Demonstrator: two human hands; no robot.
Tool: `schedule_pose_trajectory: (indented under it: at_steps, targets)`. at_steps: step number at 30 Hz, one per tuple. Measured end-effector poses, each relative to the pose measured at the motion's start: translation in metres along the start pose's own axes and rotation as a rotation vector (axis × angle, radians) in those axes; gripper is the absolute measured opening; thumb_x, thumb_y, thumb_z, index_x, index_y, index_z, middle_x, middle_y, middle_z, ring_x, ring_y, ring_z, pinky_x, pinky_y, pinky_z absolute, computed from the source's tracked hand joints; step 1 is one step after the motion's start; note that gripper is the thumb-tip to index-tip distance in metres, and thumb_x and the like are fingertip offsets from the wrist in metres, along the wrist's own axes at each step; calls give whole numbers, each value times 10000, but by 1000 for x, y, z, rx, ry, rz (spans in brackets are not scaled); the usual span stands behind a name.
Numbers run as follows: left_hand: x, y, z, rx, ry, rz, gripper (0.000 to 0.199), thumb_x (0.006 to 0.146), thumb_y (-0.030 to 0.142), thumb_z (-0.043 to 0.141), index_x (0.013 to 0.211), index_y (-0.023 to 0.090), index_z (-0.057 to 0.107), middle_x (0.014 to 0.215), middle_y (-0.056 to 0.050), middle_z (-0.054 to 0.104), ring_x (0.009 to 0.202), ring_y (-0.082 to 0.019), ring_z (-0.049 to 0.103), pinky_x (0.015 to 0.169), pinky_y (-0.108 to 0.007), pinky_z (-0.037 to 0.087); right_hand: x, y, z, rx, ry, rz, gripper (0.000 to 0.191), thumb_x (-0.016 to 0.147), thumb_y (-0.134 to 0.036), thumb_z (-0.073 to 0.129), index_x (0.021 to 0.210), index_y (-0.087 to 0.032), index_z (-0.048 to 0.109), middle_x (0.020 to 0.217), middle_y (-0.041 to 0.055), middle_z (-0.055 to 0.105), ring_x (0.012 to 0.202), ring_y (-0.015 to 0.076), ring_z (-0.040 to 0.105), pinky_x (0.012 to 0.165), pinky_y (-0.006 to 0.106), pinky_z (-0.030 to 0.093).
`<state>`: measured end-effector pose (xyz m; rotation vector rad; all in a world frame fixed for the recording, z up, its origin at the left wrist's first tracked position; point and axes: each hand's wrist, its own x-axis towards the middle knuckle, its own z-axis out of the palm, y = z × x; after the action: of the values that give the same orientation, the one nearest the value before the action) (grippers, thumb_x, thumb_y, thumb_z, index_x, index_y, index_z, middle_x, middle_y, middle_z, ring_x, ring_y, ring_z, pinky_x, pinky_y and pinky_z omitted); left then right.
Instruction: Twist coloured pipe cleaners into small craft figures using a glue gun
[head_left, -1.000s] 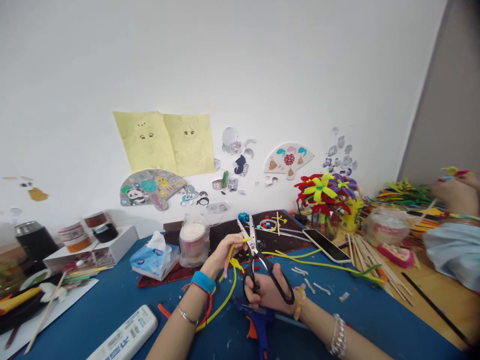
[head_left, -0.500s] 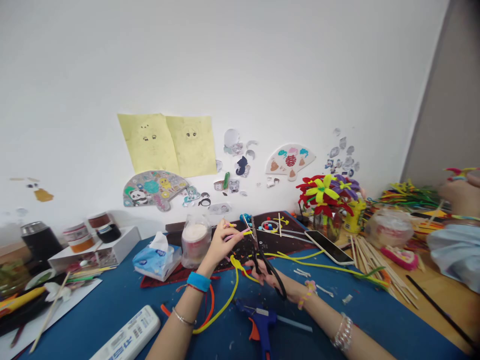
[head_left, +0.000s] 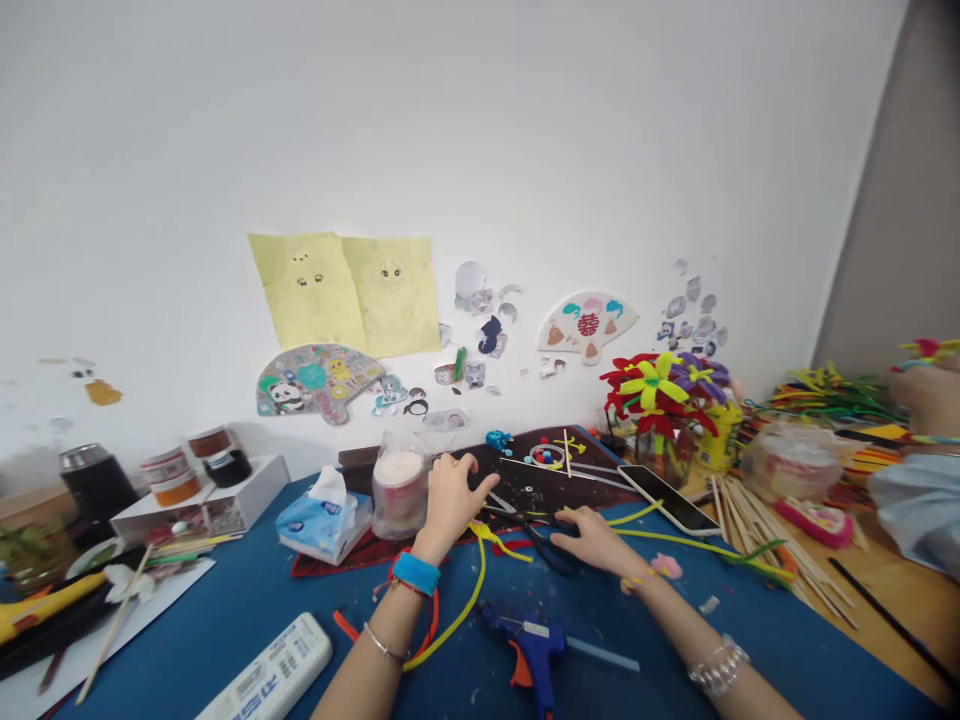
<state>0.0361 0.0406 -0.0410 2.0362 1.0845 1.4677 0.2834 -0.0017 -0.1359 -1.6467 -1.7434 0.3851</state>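
Scissors with black handles (head_left: 541, 545) lie on the blue-topped desk (head_left: 592, 640) between the hands, handles just beside the open right hand (head_left: 592, 541). Left hand (head_left: 452, 494), partly open, arches near the scissors' blades; any hold is indiscernible.

Both forearms stretched forward, left hand (head_left: 454, 495) arched, right (head_left: 592, 540) seemingly loose-fingered.

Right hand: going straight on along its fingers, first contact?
Probably the black-handled scissors: the right hand points left, toward them. Depth is unclear from this one view; fingertips may already touch the handles.
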Motion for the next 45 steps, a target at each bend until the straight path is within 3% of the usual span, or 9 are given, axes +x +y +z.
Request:
schedule_pose_trajectory:
  at_steps: [5,10,15,18,24,28,36,41,45]
  targets:
    - [4,24,-9,-150,-111,-1,51,870,207,355,878,214,405,768,7,420,727,-162,446,729,-282,357,11,-56,-16,209,97,-223,307,803,-362,528,1018,-164,622,939,90,589,777,189,548,719,337,437]
    - [5,45,-21,-248,-127,13,13,860,201,381,862,213,378,759,21,434,709,-132,447,684,-233,373,15,-141,-29,522,151,-401,300,815,-347,573,1067,-185,598,894,60,642,779,176,583,738,336,464]
    - [1,62,-32,-217,-75,78,44,834,199,471,794,192,457,732,18,477,690,-129,462,653,-227,361,15,-182,-35,493,284,-472,206,812,-360,586,867,-173,652,855,59,676,765,184,612,738,326,480]
    - [0,69,-35,-322,-19,56,72,814,232,546,798,183,496,703,22,509,654,-119,481,630,-220,365,18,-189,-38,574,284,-454,230,813,-378,581,844,-166,665,838,63,689,770,190,626,739,312,491]
    - [4,69,-35,-810,-29,-135,229,752,248,679,871,163,503,720,2,606,689,-112,572,716,-235,429,23,-187,-40,929,112,-351,255,766,-395,648,879,-168,677,814,46,702,733,162,642,741,286,512]
    - [4,72,-34,-975,-24,-126,226,758,227,686,874,160,505,720,2,624,701,-96,578,732,-222,441,20,-188,-43,1061,45,-305,250,738,-386,686,841,-159,691,775,42,699,714,145,631,751,277,507]
    - [-2,81,-38,-1000,-127,-43,188,785,218,663,911,188,527,720,23,605,712,-86,569,710,-193,430,15,-184,-51,1356,-297,-228,185,733,-340,702,788,-164,685,813,20,670,743,106,614,778,251,495]
    - [1,79,-44,-914,-312,-227,200,733,197,701,882,157,574,694,4,624,654,-90,567,661,-197,425,15,-180,-56,1263,-298,-247,188,762,-334,674,799,-151,652,763,14,652,710,97,614,697,213,496]
    - [2,76,-37,-794,-58,-209,197,698,224,730,831,148,605,715,-7,669,709,-105,605,726,-210,438,18,-181,-54,1240,-167,-240,255,719,-311,713,911,-179,608,800,1,655,711,91,619,719,218,504]
